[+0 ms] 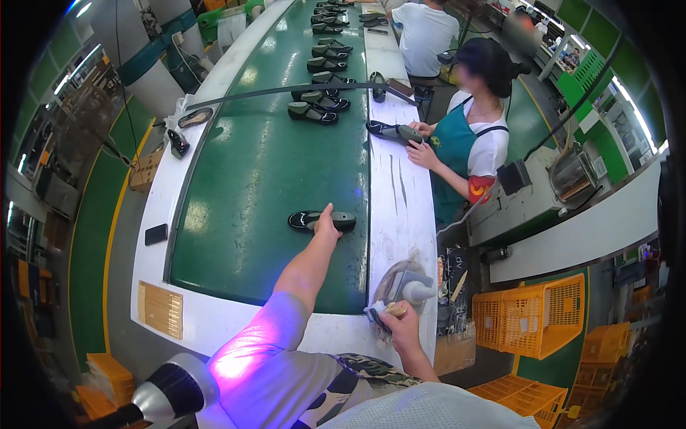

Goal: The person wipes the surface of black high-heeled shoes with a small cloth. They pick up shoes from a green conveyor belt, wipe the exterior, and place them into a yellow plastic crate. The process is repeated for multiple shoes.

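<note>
My left hand [327, 224] reaches over the green conveyor belt and grips a black shoe [304, 220] with a grey-green inside, around its middle. Low on the white ledge at the right, my right hand [405, 326] is closed around a short tan handle [394, 309], which looks like a brush's. Its pale head is partly hidden and too small to make out well. Just beyond that hand, a white bottle with a cone-shaped nozzle [418, 292] leans in a grey holder on a stained patch.
Several similar shoes [314, 113] line the far belt [243, 179]. At the right, a co-worker in a green apron [453, 136] handles another shoe [389, 131]. A dark phone [156, 234] and wooden board [160, 309] lie on the left ledge. Orange crates [529, 314] stand at the right.
</note>
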The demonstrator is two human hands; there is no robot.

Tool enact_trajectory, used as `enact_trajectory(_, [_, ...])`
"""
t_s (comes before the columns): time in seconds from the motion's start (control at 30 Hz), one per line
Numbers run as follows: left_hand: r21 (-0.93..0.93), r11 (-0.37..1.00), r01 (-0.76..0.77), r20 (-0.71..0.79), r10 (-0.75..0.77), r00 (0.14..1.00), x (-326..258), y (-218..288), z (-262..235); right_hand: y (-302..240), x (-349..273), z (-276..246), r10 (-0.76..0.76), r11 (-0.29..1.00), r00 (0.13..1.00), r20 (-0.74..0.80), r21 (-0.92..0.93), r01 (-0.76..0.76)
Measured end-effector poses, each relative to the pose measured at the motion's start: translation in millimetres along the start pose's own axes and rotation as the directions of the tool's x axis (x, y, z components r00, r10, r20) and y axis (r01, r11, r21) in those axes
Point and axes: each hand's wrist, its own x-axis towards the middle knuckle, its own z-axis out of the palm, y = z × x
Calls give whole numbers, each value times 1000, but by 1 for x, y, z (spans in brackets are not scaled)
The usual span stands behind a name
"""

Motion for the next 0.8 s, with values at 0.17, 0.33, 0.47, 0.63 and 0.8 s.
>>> enact_trajectory(0.17, [-99, 995, -26, 142, 40, 989, 16, -8, -23, -12, 7, 6, 60, 996, 996, 68, -67, -55])
enact_trajectory(0.33, [-199, 973, 117, 510, 1, 860, -7, 17, -92, -17, 4, 5, -42, 998, 994, 99, -41, 46])
enact_trajectory(0.47, [-166, 986, -11, 806, 142, 575, -80, 40, -143, -27, -7, -1, -109, 991, 989, 101, -68, 116])
enact_trajectory(0.63, [-182, 957, -226, 918, 248, 311, -188, 59, -208, -43, -12, -1, -172, 985, 974, 150, 12, 172])
enact_trajectory(0.8, [-159, 776, -610, 855, 417, 308, -273, 31, -245, -52, -2, 3, -199, 974, 955, 222, -63, 217])
